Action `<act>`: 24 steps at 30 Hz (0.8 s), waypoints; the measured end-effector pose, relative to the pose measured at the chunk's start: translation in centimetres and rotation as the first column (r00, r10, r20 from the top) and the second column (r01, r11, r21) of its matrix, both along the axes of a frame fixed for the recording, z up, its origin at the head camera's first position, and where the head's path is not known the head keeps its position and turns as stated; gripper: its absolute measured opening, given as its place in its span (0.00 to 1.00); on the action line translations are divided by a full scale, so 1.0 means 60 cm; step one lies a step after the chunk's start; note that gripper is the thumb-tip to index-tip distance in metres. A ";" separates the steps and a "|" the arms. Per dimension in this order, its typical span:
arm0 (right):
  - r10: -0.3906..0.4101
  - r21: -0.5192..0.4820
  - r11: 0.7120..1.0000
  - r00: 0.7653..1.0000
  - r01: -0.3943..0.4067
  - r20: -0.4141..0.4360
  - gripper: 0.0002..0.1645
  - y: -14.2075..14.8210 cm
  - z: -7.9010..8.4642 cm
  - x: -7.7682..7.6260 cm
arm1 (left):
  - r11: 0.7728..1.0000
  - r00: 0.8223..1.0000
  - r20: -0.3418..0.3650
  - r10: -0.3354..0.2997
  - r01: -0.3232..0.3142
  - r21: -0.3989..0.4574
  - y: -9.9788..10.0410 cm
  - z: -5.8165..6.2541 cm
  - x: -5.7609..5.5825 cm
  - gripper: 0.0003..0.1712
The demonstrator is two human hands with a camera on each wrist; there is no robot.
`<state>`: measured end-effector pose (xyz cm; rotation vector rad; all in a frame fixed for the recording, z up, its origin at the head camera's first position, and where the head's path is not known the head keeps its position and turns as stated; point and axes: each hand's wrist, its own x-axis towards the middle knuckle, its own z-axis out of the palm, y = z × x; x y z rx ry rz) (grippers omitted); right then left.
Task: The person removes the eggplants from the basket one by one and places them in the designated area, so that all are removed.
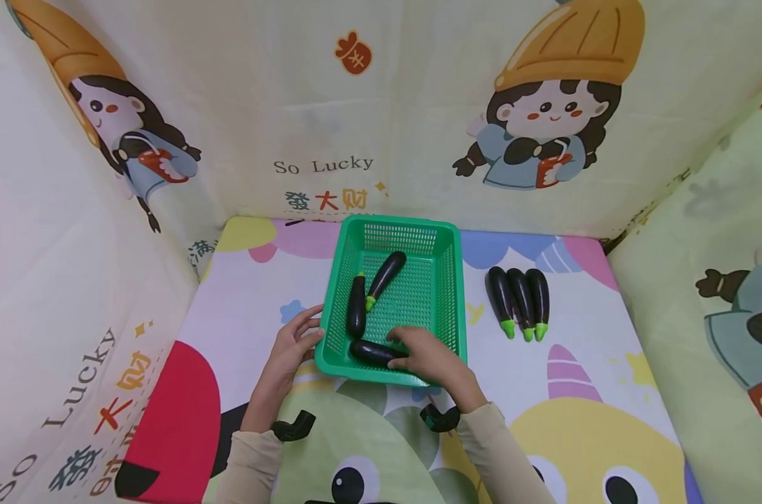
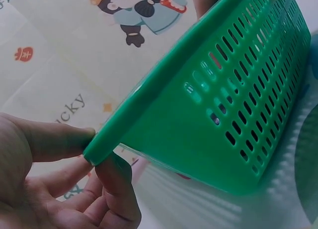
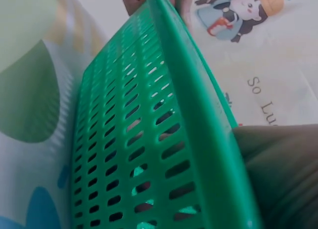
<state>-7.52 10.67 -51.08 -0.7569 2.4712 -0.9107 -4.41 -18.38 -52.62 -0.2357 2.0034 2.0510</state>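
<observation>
Makeshift booth lined with printed sheeting; kind of building around it can't be told.
Sheeting stands left, back and right of the surface, bearing orange-hatted cartoon figures, "So Lucky" lettering and Chinese characters. Surface has its own bright print: pastel shapes, big eyes, striped horn.

1. The green basket, rectangular and perforated, stood upright, its left rim pinched by the left hand.
2. The near eggplant, dark and glossy, lay crosswise, its right end within the right hand's grip, the right hand covering it.
3. The left eggplant lay lengthwise, the slanting eggplant just beside it.
</observation>
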 end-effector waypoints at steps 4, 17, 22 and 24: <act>0.014 0.025 1.000 1.000 -0.014 0.020 0.22 -0.005 -0.002 -0.001 | 1.000 1.000 0.002 -0.001 0.001 0.003 -0.001 -0.002 0.000 0.31; 0.005 0.060 0.998 0.999 -0.008 0.038 0.19 -0.014 -0.012 -0.010 | 1.000 0.999 -0.030 -0.013 0.014 0.008 -0.003 -0.004 -0.001 0.32; 0.005 0.056 0.998 0.999 -0.007 0.042 0.18 -0.014 -0.012 -0.009 | 1.000 1.000 -0.026 -0.012 0.012 0.010 -0.003 -0.005 -0.002 0.32; 0.006 0.053 0.999 0.999 -0.008 0.040 0.18 -0.012 -0.012 -0.010 | 1.000 1.000 -0.024 -0.013 0.013 0.010 -0.002 -0.006 -0.003 0.32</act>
